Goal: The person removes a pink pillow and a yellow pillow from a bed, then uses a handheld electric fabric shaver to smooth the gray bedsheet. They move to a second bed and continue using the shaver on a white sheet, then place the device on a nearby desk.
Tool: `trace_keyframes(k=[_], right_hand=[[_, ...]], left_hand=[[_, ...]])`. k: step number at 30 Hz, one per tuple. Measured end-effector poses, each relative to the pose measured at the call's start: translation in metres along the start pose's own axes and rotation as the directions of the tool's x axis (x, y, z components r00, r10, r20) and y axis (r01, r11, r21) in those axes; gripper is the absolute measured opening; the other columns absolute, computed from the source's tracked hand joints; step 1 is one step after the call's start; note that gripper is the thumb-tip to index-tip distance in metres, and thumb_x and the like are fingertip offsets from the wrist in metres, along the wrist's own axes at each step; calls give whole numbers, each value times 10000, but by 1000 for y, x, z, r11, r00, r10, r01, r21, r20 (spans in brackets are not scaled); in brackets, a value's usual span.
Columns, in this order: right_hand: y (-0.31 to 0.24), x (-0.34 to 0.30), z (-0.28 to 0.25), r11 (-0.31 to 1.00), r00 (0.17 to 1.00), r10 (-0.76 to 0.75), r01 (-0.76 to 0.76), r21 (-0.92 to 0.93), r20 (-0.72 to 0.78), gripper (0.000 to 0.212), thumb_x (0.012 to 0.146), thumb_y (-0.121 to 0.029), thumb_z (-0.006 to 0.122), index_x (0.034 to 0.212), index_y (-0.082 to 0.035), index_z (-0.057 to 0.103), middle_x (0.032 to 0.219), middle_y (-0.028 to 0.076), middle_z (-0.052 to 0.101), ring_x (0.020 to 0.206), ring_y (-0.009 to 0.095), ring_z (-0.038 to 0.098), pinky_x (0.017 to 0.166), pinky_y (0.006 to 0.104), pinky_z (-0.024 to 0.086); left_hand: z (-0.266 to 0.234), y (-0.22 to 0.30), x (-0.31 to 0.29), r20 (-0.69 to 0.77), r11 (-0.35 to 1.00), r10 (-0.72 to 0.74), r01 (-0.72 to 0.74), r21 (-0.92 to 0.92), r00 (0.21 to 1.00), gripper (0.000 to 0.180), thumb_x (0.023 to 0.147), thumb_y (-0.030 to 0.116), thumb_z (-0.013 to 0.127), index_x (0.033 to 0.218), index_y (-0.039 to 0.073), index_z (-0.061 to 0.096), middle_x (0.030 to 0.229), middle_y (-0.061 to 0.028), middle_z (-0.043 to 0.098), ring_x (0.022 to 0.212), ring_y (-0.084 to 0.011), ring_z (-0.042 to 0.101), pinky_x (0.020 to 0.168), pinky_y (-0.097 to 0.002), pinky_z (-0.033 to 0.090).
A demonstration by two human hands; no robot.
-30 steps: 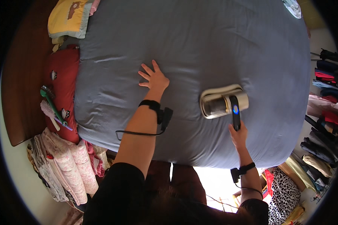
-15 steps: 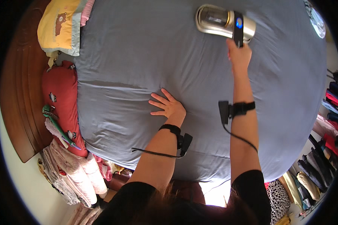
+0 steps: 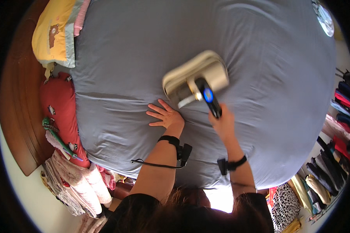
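My right hand (image 3: 223,121) is closed round the black handle of a handheld mattress vacuum (image 3: 214,73). Its body is pale gold and silver, with a see-through dust cup and a lit blue display on the handle. The vacuum is tilted and a little blurred, and I cannot tell whether it touches the sheet. Just left of it, my left hand (image 3: 168,116) lies flat with fingers spread on the grey bedsheet (image 3: 120,54). Both wrists wear black straps with small black devices.
Along the left stand a brown wooden headboard (image 3: 15,116), a yellow pillow (image 3: 52,35) and a red pillow (image 3: 62,112) with a green wand-like item (image 3: 60,138) on it. Folded blankets (image 3: 76,180) are piled lower left. Clothes (image 3: 326,171) line the right side.
My right hand has drawn the vacuum from the far right back toward me and leftward, turning it at an angle. My left hand stays flat on the sheet.
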State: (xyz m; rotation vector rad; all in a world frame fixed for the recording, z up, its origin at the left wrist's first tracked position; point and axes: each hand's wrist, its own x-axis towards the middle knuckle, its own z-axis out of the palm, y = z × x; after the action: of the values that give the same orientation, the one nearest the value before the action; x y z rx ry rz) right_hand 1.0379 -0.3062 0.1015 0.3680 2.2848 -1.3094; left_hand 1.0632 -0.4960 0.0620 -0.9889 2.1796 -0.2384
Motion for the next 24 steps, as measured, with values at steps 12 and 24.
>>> trace_keyframes(k=[12,24], right_hand=[[39,173,-114,942,801,236,-49,332,-551,287,753,-258,786,726,-43,597,585,26,557,532,101,522,514,313,429],[63,-13,-30,913,877,363,-269,306,-314,204,793,-164,701,822,-21,558,623,74,548,546,134,501,529,362,449]], left_hand=[[-9,-2,29,118,981,-168,154,114,979,1091,901,43,584,1499,98,-326,1543,-314,-324,1431,-548,-240,1063,-801,89],[-10,-9,35,50,969,-213,205,135,976,1054,941,64,571,1519,162,-304,1577,-249,-310,1469,-492,-202,1066,-795,126]])
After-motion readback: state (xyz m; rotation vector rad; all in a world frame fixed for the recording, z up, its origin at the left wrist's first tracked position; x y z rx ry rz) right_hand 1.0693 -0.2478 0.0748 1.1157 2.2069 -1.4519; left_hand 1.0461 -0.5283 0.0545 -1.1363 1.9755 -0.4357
